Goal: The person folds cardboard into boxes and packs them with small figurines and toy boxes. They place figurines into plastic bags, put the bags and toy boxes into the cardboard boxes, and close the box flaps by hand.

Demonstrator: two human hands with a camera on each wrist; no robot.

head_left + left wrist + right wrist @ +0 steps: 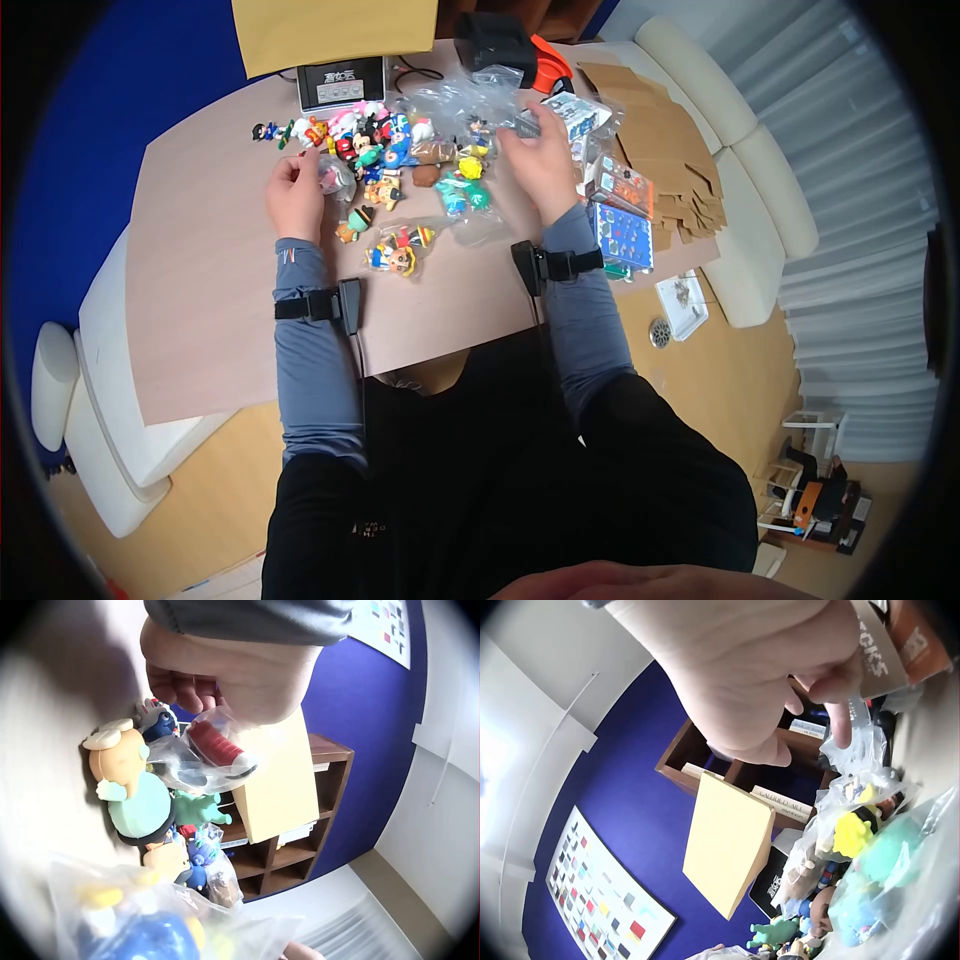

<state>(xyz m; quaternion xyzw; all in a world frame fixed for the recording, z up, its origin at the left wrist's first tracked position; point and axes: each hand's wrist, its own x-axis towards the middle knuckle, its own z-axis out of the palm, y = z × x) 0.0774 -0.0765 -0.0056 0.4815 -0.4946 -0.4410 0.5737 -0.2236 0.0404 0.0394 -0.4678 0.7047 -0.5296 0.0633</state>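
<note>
My left hand (296, 196) has its fingers curled and pinches a clear plastic bag (338, 178) at the left side of a pile of toy figures. In the left wrist view the bag hangs below the fingers, with a red-and-white piece (216, 744) inside. Beside it stands a figure in a mint-green outfit (141, 804). My right hand (543, 165) is over the right side of the pile, thumb and fingers spread, holding nothing. Under and around it are clear plastic bags (500, 100) and a bagged figure with spiky dark hair (478, 127).
Toy boxes, one blue (623, 236), are stacked at the right, next to flattened cardboard (650, 130). Bagged figures (398, 252) lie near the front. At the back are a small black-fronted device (343, 84), a yellow panel (335, 35) and a black object (495, 45).
</note>
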